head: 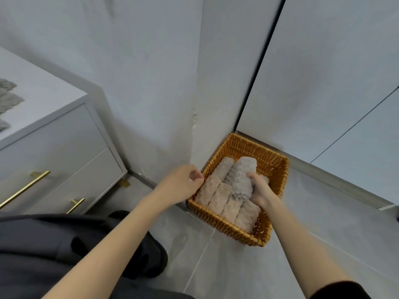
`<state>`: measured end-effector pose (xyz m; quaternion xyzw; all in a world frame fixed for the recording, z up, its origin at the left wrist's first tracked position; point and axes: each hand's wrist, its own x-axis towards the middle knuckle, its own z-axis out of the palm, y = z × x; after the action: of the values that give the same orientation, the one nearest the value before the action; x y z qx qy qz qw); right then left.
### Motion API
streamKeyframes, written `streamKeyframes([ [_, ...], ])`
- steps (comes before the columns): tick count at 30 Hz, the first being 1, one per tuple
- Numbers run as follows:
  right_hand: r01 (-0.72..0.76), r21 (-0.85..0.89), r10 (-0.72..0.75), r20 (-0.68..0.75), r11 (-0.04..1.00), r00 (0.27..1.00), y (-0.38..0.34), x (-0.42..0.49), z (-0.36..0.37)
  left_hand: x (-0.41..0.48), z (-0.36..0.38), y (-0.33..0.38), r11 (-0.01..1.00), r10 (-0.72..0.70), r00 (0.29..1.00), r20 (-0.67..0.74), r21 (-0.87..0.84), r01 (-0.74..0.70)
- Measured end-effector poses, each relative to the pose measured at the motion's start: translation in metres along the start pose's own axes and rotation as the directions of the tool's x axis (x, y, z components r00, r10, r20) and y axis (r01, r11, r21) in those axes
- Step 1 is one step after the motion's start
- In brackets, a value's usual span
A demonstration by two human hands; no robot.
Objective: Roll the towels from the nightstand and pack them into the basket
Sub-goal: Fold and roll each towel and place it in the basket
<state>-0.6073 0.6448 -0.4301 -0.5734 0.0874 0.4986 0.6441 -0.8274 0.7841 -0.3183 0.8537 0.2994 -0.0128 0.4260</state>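
Observation:
A brown wicker basket (248, 145) stands on the floor in the corner of the room. Several beige rolled towels (220, 198) lie side by side in it. My right hand (260, 187) grips a grey rolled towel (241, 178) and holds it tilted over the beige rolls inside the basket. My left hand (183, 182) rests at the basket's left rim, fingers curled on the wicker edge. More grey towels (8, 100) lie on the nightstand (49, 108) at the far left, cut off by the frame edge.
The grey nightstand has two drawers with gold handles (26, 188). White walls meet behind the basket, and cabinet doors (323, 83) rise to the right. Grey floor tiles (216, 266) lie in front. My dark-clothed knee (64, 244) fills the lower left.

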Motion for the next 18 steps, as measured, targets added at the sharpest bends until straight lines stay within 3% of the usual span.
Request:
streamKeyframes([
  [4, -0.007, 0.161, 0.020, -0.082, 0.987, 0.996, 0.006, 0.047, 0.007, 0.006, 0.009, -0.026, 0.991, -0.134, 0.991, -0.003, -0.021, 0.134],
  [9, -0.009, 0.245, 0.051, -0.166, 0.970, 0.985, 0.003, 0.095, 0.022, 0.014, 0.001, -0.053, 0.928, -0.329, 0.944, -0.032, -0.195, 0.317],
  [13, -0.001, 0.131, 0.028, -0.204, 0.991, 0.978, 0.001, 0.128, 0.030, 0.014, -0.010, -0.057, 0.838, -0.412, 0.910, -0.044, -0.411, 0.359],
  [18, -0.020, -0.044, 0.009, -0.237, 0.999, 0.971, 0.004, 0.158, 0.034, 0.012, -0.022, -0.047, 0.784, -0.411, 0.909, -0.068, -0.535, 0.315],
])
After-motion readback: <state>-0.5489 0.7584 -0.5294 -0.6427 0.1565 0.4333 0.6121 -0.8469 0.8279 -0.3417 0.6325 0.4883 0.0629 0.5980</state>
